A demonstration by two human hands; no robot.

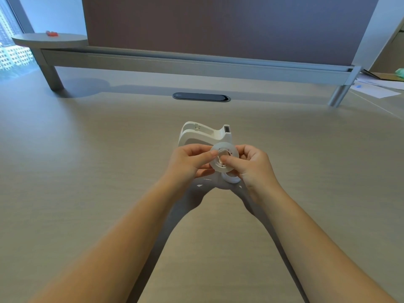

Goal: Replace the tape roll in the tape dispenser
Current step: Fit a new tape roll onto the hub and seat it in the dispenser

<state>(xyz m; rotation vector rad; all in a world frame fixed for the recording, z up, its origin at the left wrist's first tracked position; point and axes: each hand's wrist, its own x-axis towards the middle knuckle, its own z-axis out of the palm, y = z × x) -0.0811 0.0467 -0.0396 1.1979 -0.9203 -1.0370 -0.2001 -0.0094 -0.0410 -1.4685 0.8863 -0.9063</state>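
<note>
A white tape dispenser (202, 133) stands on the desk just beyond my hands, its roll bay empty and its cutter end pointing right. Between both hands I hold a clear tape roll (226, 150) with a hub in its centre. My left hand (189, 162) pinches the roll's left rim, thumb on its face. My right hand (251, 166) grips the right side, thumb pressing on the hub. A second, smaller white ring (230, 178) lies on the desk right under the held roll, partly hidden by my right hand.
The light wood desk (87, 171) stretches all around. A dark cable grommet (201, 97) sits behind the dispenser. A partition panel on a metal rail (196, 64) closes the back. Papers (380, 88) lie at the far right, and a round shelf (50, 39) is at the far left.
</note>
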